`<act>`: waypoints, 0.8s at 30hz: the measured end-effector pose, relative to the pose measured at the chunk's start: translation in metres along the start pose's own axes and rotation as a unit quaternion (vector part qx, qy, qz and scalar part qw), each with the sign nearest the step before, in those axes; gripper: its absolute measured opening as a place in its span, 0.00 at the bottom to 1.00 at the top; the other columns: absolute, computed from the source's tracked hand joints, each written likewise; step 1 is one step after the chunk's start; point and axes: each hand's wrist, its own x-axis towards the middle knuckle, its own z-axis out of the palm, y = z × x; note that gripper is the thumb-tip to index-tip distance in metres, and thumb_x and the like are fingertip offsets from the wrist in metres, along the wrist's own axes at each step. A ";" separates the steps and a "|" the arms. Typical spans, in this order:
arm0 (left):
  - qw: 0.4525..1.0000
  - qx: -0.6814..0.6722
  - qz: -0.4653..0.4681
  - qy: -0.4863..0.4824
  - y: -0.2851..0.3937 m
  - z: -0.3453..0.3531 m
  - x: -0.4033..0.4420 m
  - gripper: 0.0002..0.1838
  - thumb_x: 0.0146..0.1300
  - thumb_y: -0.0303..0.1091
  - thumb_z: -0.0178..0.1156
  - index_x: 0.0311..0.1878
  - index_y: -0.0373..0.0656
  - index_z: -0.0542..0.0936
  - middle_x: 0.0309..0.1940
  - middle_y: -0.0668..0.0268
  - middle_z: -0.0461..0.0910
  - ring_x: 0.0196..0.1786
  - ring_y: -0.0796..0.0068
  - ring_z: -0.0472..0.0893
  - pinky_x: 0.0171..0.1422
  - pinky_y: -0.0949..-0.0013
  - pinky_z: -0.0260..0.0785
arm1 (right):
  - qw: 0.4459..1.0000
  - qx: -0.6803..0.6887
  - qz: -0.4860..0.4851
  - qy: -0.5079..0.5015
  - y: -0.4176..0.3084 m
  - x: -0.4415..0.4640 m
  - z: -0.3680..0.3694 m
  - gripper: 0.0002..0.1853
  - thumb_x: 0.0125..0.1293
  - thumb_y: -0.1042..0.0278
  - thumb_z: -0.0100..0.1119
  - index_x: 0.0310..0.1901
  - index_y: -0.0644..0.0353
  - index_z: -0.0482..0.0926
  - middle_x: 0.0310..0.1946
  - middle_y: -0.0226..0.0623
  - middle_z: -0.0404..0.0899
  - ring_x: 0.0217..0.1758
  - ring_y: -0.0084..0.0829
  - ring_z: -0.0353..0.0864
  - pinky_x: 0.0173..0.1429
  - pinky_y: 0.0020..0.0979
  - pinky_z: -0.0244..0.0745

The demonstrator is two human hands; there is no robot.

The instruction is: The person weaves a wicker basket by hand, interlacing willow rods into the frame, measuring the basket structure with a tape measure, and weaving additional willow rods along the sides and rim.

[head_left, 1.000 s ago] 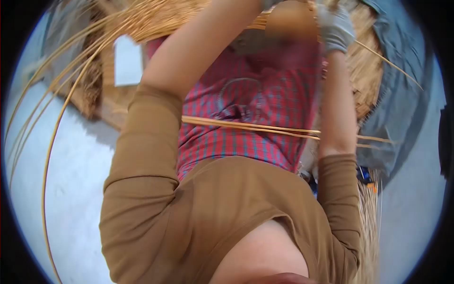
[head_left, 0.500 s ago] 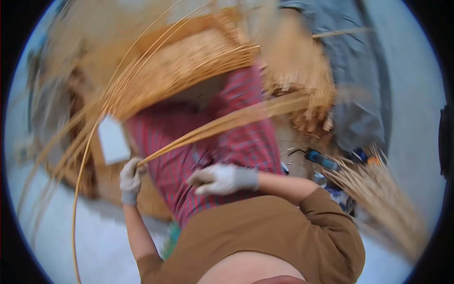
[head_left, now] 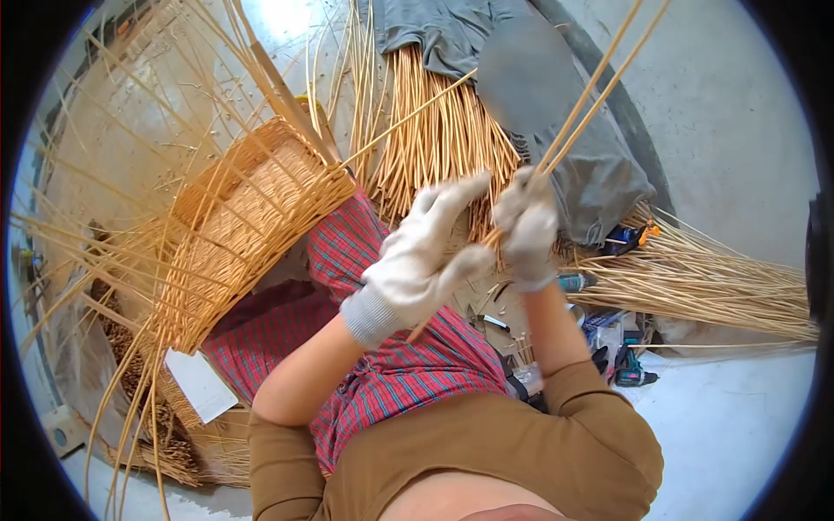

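Observation:
My right hand point(head_left: 528, 233), in a white work glove, is closed around two long thin wicker rods point(head_left: 580, 130). Their upper lengths rise toward the top right, and their lower ends run down behind my left hand. My left hand point(head_left: 417, 256), also gloved, is beside them with thumb and fingers spread; whether it touches the rods I cannot tell. Left of it, a partly woven wicker basket point(head_left: 252, 208) leans by my lap on a red checked cloth point(head_left: 417, 369). Several unwoven rods stick out from its rim.
A bundle of wicker rods point(head_left: 443, 130) lies ahead under a grey cloth point(head_left: 591, 187). Another bundle of rods point(head_left: 704, 278) spreads at the right. Near it are a power drill point(head_left: 632, 369) and a knife point(head_left: 495, 322). A white sheet point(head_left: 201, 385) is below the basket.
The rods have passed from my left hand to my right and now point upward. My left hand has moved up and opened. The view has turned, bringing the basket lower and left.

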 end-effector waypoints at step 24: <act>0.661 -0.577 -0.480 0.023 -0.118 0.010 -0.165 0.17 0.77 0.34 0.50 0.59 0.31 0.77 0.35 0.55 0.87 0.28 0.73 0.87 0.24 0.76 0.80 | 0.355 -0.927 -0.105 -0.063 0.123 0.238 -0.163 0.20 0.70 0.52 0.56 0.57 0.55 0.79 0.50 0.40 0.83 0.54 0.37 0.82 0.58 0.39 0.79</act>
